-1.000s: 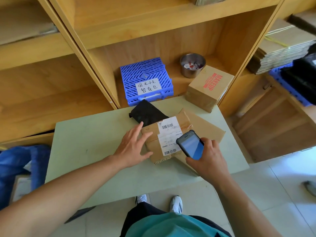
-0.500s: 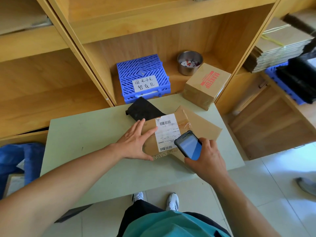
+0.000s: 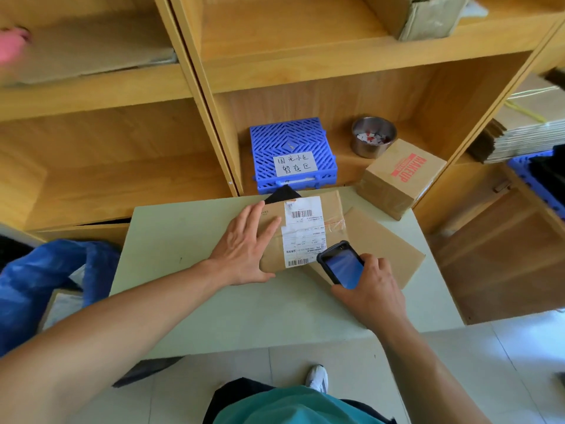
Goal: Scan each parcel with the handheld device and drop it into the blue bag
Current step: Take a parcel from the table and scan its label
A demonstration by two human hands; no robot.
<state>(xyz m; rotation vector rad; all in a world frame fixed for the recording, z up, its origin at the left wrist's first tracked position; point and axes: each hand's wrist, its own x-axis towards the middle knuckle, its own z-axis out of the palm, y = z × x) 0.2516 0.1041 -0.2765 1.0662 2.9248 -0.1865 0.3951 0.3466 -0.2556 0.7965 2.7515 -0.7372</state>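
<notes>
Lying flat on the pale green tabletop (image 3: 189,301), the brown paper parcel (image 3: 331,209) shows its white shipping label (image 3: 302,231) face up, with 2 barcodes, 1 near each end. The left hand (image 3: 244,249) rests on the parcel's left part, palm down and fingers spread, pressing rather than gripping. The right hand (image 3: 370,295) is wrapped around the handheld scanner (image 3: 342,264), a black-cased device with a lit blue screen, held just over the parcel's near right corner, beside the lower barcode. Under the parcel's right side lies a flat cardboard envelope (image 3: 385,252), and a black pouch (image 3: 282,194) pokes out from beneath its far edge. A small cardboard box (image 3: 400,175) with red print sits at the tabletop's far right corner. Behind, on the wooden shelf (image 3: 336,62), stand a blue plastic crate (image 3: 293,139) with a handwritten label and a steel cup (image 3: 373,139) of paper scraps. The blue bag (image 3: 33,280) slumps on the floor left of the tabletop, its mouth open.
</notes>
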